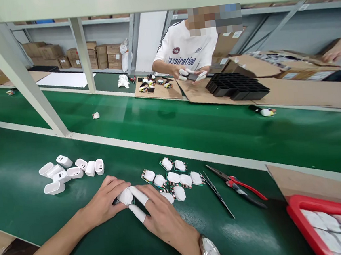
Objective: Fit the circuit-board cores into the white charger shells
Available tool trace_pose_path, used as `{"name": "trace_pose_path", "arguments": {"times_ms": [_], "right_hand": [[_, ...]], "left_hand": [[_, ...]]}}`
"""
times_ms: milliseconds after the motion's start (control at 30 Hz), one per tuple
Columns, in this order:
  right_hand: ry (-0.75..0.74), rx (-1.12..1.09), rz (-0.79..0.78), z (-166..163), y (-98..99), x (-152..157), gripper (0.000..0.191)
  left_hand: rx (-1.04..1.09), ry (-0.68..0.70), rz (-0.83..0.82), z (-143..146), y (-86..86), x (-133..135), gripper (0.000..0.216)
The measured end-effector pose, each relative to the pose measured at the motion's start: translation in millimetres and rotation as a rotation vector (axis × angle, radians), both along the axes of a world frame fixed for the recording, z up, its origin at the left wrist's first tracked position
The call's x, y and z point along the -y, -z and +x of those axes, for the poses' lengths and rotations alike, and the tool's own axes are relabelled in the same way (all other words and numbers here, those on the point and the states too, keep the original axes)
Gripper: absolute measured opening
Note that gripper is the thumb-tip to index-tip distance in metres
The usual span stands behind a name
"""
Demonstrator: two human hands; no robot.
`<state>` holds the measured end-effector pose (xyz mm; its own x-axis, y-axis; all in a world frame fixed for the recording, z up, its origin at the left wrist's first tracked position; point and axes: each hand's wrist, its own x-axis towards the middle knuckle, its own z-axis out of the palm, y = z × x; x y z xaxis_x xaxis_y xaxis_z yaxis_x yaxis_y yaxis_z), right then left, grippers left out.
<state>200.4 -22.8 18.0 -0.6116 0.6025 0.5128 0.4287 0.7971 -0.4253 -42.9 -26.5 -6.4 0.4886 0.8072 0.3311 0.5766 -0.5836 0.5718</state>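
Observation:
Between my two hands is a small circuit board with a white pad [125, 196] on it, held just over the green bench. My left hand [110, 198] closes round its left side. On its right, my right hand [154, 206] pinches it with two fingers in white finger cots. Several similar padded circuit boards [173, 178] lie grouped beyond my right hand. Past my left hand, several white plastic charger housings [75, 173] lie scattered, some with open ends and others with port slots showing. My fingers hide part of the held board.
Tweezers [218, 195] and red-handled long-nose pliers [237, 185] lie to the right. A red-rimmed basket [299, 211] holds more padded boards. Beyond a pale rail runs a green conveyor belt [157, 120] with a few parts. A co-worker [186, 48] sits opposite near black trays [236, 85].

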Motion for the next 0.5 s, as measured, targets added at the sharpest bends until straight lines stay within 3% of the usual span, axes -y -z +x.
{"name": "trace_pose_path", "arguments": {"times_ms": [300, 433, 500], "right_hand": [[-0.035, -0.034, -0.048, -3, 10.0, -4, 0.027], [-0.055, -0.073, -0.069, -5, 17.8, -3, 0.043], [-0.067, -0.037, -0.052, -6, 17.4, -3, 0.041]], "left_hand": [[0.098, 0.058, -0.219, 0, -9.2, 2, 0.054], [0.174, 0.021, -0.194, -3, -4.0, 6, 0.037], [0.178, 0.016, -0.121, -4, -2.0, 7, 0.034]]}}
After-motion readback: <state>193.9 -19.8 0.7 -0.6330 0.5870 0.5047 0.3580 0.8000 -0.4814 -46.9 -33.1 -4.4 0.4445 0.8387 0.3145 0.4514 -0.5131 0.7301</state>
